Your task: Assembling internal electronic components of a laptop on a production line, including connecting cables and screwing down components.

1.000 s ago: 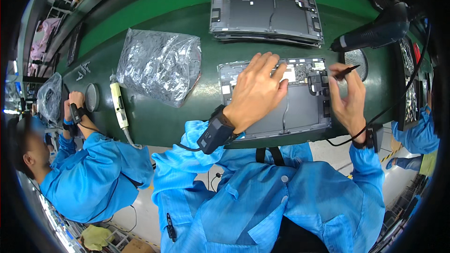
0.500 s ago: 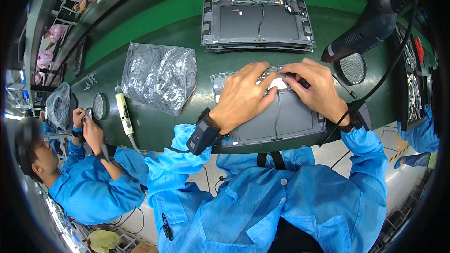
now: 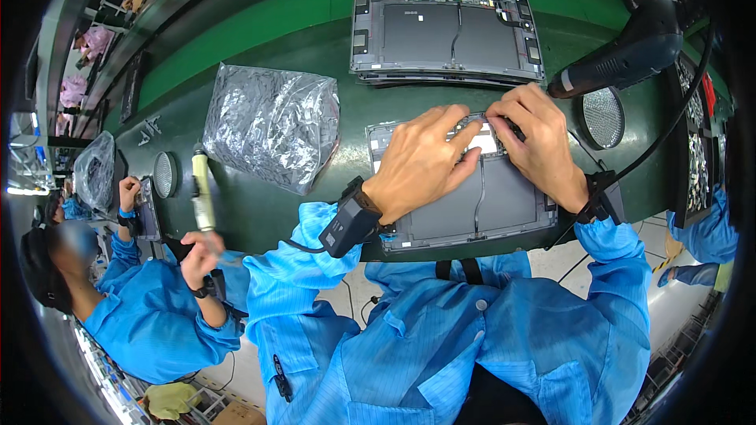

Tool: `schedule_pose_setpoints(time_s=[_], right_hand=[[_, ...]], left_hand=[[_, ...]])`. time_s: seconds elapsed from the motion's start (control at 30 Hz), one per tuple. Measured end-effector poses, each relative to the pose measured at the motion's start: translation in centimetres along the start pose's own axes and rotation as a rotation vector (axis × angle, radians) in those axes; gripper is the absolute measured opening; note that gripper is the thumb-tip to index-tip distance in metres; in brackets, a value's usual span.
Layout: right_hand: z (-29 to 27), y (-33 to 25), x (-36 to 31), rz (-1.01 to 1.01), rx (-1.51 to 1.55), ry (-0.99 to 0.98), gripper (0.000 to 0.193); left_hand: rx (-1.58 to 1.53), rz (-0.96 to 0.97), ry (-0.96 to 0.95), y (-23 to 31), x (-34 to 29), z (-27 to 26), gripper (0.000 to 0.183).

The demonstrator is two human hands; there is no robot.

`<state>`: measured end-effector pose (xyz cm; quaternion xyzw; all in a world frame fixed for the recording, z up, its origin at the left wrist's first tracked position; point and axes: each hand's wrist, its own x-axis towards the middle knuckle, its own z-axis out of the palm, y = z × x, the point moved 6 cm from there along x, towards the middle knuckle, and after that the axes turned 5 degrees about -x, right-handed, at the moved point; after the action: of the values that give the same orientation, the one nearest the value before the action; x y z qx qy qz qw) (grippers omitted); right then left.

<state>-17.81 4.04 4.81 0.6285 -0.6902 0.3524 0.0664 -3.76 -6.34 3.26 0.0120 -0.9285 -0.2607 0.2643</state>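
An opened laptop base with its dark inner cover and a thin black cable lies on the bench before me. My left hand rests over its upper left part, fingers stretched out and thumb apart. Beside it, my right hand is at the upper edge, thumb and fingers pinched together around a small dark piece that is mostly hidden. A pale rectangular patch shows on the base between the two hands.
Behind stands a stack of similar laptop bases. A clear bag of dark parts lies left. To the right are a dark handheld tool, a round textured dish and a hanging cable. A co-worker's hand is left.
My right hand's fingers have curled further over the base's upper edge; my left hand stays nearly in place. The co-worker's one hand has moved to the electric screwdriver. The whole view has shifted slightly.
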Motion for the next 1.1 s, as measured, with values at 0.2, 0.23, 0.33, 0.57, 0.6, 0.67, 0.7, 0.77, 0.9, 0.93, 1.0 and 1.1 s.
schedule_pose_setpoints(time_s=[0.2,0.23,0.33,0.57,0.6,0.67,0.7,0.77,0.9,0.93,1.0,1.1], right_hand=[[-0.4,-0.5,0.9,-0.053,-0.088,-0.051,0.016],[-0.4,-0.7,1.1,-0.068,-0.129,-0.067,0.016],[-0.1,-1.2,1.2,-0.109,-0.201,-0.089,0.015],[0.0,-2.0,1.5,-0.209,-0.283,-0.136,0.012],[-0.1,-2.0,1.5,-0.21,-0.282,-0.136,0.012],[0.2,-2.3,1.5,-0.241,-0.342,-0.16,0.012],[0.2,-2.3,1.5,-0.241,-0.339,-0.161,0.012],[0.1,-2.4,1.6,-0.243,-0.364,-0.184,0.014],[0.0,-0.9,0.2,-0.131,-0.2,-0.097,0.018],[-0.1,-0.7,-0.1,-0.105,-0.152,-0.057,0.02],[-0.4,-0.3,-0.3,-0.077,-0.107,-0.011,0.023],[-0.5,-0.5,-0.6,-0.118,-0.16,-0.015,0.026]], left_hand=[[0.001,-0.004,0.012,0.0,0.1,-0.3,0.033],[0.005,-0.01,-0.005,0.0,0.1,-0.2,0.033],[0.019,-0.018,-0.034,0.1,0.2,-0.1,0.034],[0.034,0.034,0.018,-0.1,-0.1,0.2,0.036],[0.035,0.034,0.019,0.0,0.0,0.1,0.036],[0.056,0.001,-0.051,-0.1,0.2,0.3,0.037],[0.056,-0.001,-0.052,-0.1,0.3,0.2,0.037],[0.101,-0.011,-0.134,-0.1,0.6,0.5,0.037],[0.121,0.038,-0.096,0.2,0.6,0.9,0.036],[0.122,0.028,-0.098,0.2,0.4,0.9,0.036],[0.125,0.025,-0.101,0.2,0.4,0.8,0.037],[0.117,0.018,-0.107,0.1,0.1,0.8,0.038]])
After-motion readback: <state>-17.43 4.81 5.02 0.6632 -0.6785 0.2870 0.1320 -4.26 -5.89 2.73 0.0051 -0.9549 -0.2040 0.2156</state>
